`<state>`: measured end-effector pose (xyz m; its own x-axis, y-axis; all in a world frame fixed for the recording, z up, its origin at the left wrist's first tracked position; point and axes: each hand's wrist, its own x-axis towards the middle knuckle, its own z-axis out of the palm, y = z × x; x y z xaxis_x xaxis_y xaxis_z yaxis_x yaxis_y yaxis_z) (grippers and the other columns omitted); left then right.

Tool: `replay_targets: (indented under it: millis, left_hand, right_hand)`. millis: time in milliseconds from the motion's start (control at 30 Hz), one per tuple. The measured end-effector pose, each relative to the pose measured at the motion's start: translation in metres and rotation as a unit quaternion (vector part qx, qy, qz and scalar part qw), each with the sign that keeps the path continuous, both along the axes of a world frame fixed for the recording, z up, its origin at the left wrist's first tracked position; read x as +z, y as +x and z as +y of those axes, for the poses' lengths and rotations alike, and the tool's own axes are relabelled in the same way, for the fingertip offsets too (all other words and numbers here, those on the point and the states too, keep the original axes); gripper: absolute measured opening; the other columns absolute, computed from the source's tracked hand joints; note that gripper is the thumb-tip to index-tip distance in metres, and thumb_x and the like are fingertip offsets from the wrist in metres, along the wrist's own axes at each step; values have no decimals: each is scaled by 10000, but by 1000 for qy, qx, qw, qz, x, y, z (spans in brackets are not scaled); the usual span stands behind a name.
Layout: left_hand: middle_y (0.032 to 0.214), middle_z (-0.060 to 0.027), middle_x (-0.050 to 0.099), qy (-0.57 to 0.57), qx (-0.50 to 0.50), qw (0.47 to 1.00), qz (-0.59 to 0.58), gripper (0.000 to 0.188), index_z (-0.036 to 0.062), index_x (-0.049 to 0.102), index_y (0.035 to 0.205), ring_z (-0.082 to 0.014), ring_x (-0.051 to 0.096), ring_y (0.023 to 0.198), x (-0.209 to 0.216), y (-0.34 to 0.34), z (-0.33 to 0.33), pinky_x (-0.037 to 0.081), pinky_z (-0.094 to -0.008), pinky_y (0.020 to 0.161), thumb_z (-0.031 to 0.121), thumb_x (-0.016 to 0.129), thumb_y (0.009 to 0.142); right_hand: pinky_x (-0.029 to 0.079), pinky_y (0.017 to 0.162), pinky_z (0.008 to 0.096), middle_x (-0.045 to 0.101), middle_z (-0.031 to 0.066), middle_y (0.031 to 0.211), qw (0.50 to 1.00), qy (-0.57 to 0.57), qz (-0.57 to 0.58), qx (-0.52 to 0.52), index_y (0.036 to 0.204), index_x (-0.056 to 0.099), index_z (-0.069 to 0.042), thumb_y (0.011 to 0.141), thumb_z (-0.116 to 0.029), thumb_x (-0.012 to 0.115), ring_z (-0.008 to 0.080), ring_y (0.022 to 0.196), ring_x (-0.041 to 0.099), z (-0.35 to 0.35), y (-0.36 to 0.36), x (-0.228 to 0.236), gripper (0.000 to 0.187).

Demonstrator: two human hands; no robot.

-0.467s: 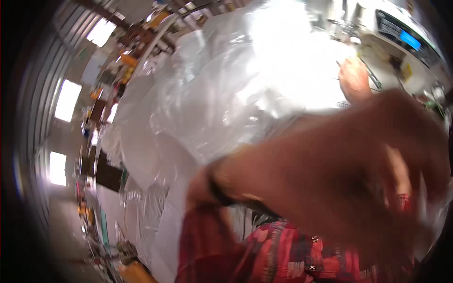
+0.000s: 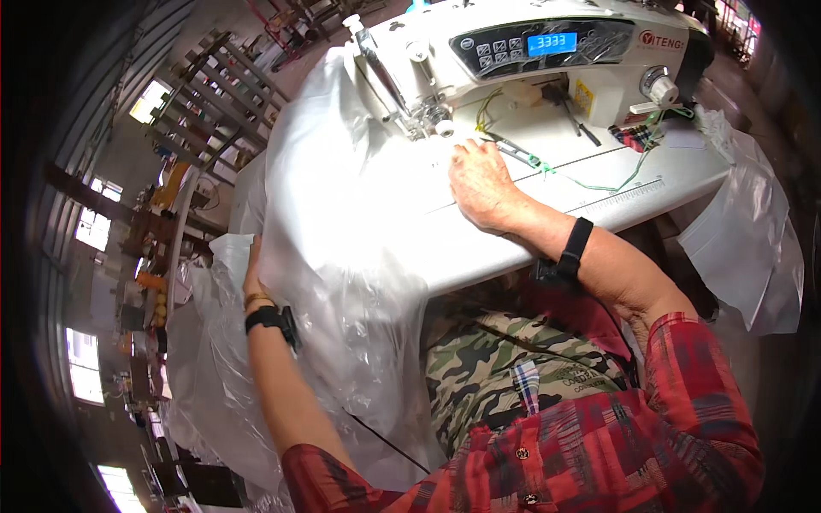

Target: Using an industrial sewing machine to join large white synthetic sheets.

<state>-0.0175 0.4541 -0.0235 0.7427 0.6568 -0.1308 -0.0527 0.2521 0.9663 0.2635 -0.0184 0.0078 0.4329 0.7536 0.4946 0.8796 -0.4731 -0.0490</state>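
At the sewing machine (image 2: 547, 38), my right hand (image 2: 483, 184) rests on the white bed near the presser foot. Its fingers are curled together; glare hides what, if anything, they pinch. A large translucent plastic sheet (image 2: 342, 256) spreads over the left of the bed and hangs down in folds. My left hand (image 2: 253, 267) is low at the sheet's left side, touching it, with its fingers mostly hidden by the plastic. Just right of my right fingers lies a slim dark tool (image 2: 513, 152) with green cord (image 2: 590, 185) tied to it.
Under the machine arm lies a black-handled tool (image 2: 577, 120). A tartan cloth scrap (image 2: 633, 137) sits by the handwheel (image 2: 658, 87). More clear plastic (image 2: 744, 231) hangs off the table's right end. Wooden racks (image 2: 218, 98) stand far left.
The view has swung right to the machine. My blurred forearm has left the foreground; my left hand is now down at the plastic's left side. My right hand remains by the presser foot.
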Motion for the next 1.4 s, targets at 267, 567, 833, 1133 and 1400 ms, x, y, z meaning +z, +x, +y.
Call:
replay_targets:
  millis: [267,567,833,1133,1400]
  left_hand:
    - [898,-136,702,473,-68,865,155,307,11,673,991,-261,663,783,8,79,-129,519,-377,661,297,621,893]
    - [1108,-61,656,259,18,965,25,322,-25,642,1134,-199,635,946,40,12,-158,519,-331,821,179,647,885]
    - [1067,-156,622,719,-35,630,291,139,2,603,929,-382,577,1013,27,41,-198,494,-462,843,126,642,880]
    - [886,-153,701,668,54,615,416,313,15,649,979,-343,669,791,15,-66,-162,522,-410,708,322,614,924]
    - [1100,-88,644,346,-59,898,266,320,-17,636,1147,-215,607,998,-30,-224,-245,487,-333,854,232,526,978]
  right_hand:
    - [387,850,412,641,115,1009,1000,-4,8,-27,893,703,-48,802,-143,571,263,1018,549,-28,30,-19,186]
    - [396,878,402,645,112,1036,999,23,30,-6,918,711,-43,830,-137,557,254,1056,542,-17,17,-12,201]
    - [399,889,413,647,114,1034,1000,24,8,-9,950,704,-39,833,-147,559,256,1049,548,-10,15,-14,215]
    - [406,899,409,633,120,1025,999,12,46,-10,986,677,-40,839,-159,590,269,1043,548,-13,19,-15,209]
    - [440,874,423,649,136,1020,989,82,105,69,984,662,-31,849,-150,553,287,1018,585,-34,9,-11,211]
